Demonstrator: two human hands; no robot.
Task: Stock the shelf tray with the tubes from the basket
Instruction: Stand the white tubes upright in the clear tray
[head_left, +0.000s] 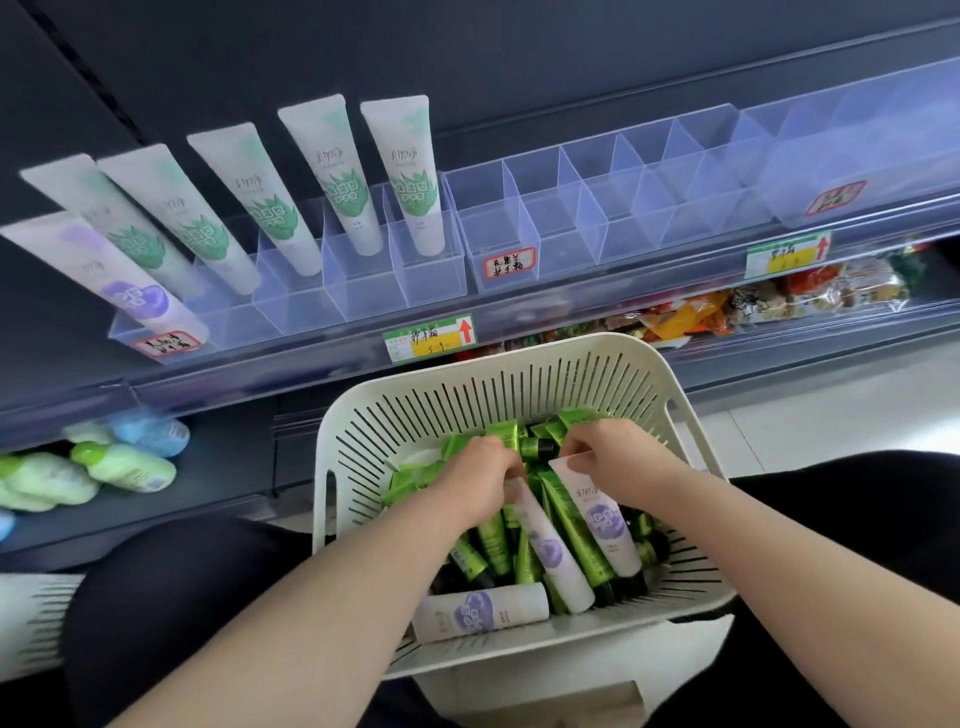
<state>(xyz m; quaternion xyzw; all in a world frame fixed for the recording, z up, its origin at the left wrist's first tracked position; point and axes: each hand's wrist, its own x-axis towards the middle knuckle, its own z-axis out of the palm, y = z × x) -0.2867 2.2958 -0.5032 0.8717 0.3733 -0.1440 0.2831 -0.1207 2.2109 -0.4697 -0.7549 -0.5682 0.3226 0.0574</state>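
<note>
Both grips, left hand (480, 475) and right hand (613, 449), clamp white tubes (597, 514) inside the basket (415, 395).

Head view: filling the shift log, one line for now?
phase: picking | left hand: in basket | right hand: gripping purple tube | shelf tray: part-stocked

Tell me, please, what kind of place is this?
Most likely a shop aisle: green-and-yellow price tags on the shelf edge, clear plastic divider trays with upright white tubes, packaged snacks below.
</note>
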